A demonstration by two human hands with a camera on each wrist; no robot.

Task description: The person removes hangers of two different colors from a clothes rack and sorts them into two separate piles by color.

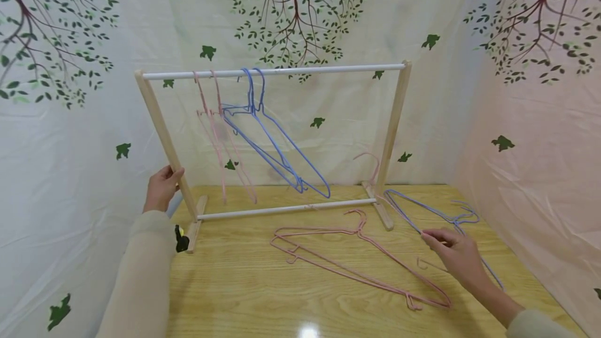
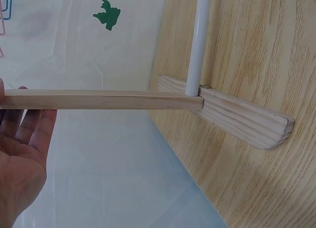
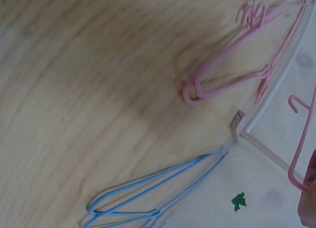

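Note:
My left hand (image 1: 161, 188) grips the left wooden post (image 2: 98, 99) of a small garment rack, thumb on one side and fingers behind. Over at the right, my right hand (image 1: 454, 254) pinches a pink hanger (image 3: 299, 159) near one end. That hanger's hook (image 1: 371, 159) points up beside the rack's right post (image 1: 394, 124). From the white top rail (image 1: 324, 70) hang pink hangers (image 1: 217, 134) on the left and blue hangers (image 1: 277, 142) beside them.
Pink hangers (image 1: 328, 269) lie on the wooden table (image 1: 235, 296) in front of the rack. Blue hangers (image 3: 163, 181) lie at the right, partly behind my right hand. A white lower bar (image 1: 281, 209) joins the rack's feet. Patterned sheeting (image 1: 530, 197) surrounds the table.

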